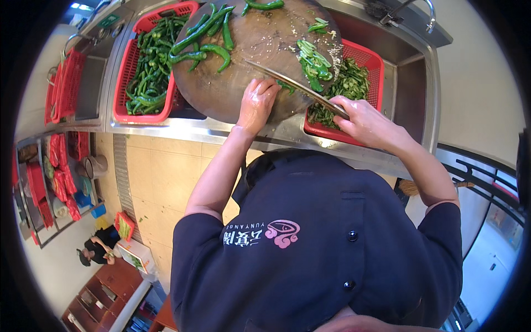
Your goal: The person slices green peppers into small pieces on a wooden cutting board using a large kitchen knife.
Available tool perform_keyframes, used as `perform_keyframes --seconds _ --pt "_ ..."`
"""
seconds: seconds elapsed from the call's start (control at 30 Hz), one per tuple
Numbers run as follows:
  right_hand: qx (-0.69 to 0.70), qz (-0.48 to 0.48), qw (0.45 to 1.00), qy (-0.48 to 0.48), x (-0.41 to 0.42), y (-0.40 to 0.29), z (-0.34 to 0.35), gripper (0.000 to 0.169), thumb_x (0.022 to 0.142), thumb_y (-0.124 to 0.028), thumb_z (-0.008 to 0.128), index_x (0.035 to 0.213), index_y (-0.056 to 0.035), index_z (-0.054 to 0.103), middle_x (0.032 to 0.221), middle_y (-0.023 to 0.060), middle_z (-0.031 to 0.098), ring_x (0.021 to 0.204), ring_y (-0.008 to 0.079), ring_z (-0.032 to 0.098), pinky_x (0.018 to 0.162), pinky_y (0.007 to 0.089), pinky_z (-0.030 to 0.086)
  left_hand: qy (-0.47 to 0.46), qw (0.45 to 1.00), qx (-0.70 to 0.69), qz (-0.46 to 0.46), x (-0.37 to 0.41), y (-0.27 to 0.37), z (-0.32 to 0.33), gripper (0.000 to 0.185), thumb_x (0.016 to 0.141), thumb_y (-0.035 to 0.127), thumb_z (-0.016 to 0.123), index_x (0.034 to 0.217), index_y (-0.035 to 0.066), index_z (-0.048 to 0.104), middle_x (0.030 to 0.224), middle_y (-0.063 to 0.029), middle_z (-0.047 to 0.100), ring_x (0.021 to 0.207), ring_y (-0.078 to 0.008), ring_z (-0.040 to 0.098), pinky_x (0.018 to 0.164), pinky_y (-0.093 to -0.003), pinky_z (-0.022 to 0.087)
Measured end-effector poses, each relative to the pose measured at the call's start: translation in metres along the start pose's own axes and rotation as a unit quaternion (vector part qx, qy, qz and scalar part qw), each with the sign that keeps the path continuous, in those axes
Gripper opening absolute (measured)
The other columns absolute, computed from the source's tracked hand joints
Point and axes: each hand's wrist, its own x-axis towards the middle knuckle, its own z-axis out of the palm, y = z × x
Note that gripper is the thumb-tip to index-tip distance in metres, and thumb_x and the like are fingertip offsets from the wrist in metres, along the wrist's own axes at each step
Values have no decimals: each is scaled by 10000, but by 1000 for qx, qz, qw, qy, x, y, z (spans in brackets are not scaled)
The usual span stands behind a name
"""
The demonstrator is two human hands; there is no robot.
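Note:
A round wooden chopping block point(244, 95) lies across the steel sink. My right hand point(365, 122) grips the handle of a kitchen knife point(298, 86), whose blade slants over the block. Just left of the blade, my left hand point(260, 103) has its fingers curled down on a green chili pepper point(286, 86), mostly hidden by hand and blade. Whole green chilies point(201, 31) rest at the block's upper left. Sliced chili pieces point(313, 62) lie at its right among scattered pale seeds.
A red plastic basket point(143, 118) of whole chilies stands left of the block, another red basket point(375, 72) of cut chilies right. A faucet point(429, 16) is at upper right, a loaded shelf rack point(49, 191) at far left. A co-worker point(99, 247) is at lower left.

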Motion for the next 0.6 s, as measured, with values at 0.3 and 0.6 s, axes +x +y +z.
perform_keyframes --seconds 0.3,0.6 --pt "0 -19 1000 -18 44 21 35 241 943 -144 555 1107 15 481 775 277 600 745 439 604 670 496 454 19 1000 -6 2 2 -6 4 174 757 1 681 927 36 684 1009 -92 657 954 -307 613 840 -402 515" --pt "10 -25 999 -37 49 12 31 267 918 -133 559 1092 55 484 861 325 622 880 496 606 749 518 472 16 999 -40 -11 -5 -5 1 138 769 -3 662 904 24 671 989 -108 644 956 -314 600 849 -403 507"
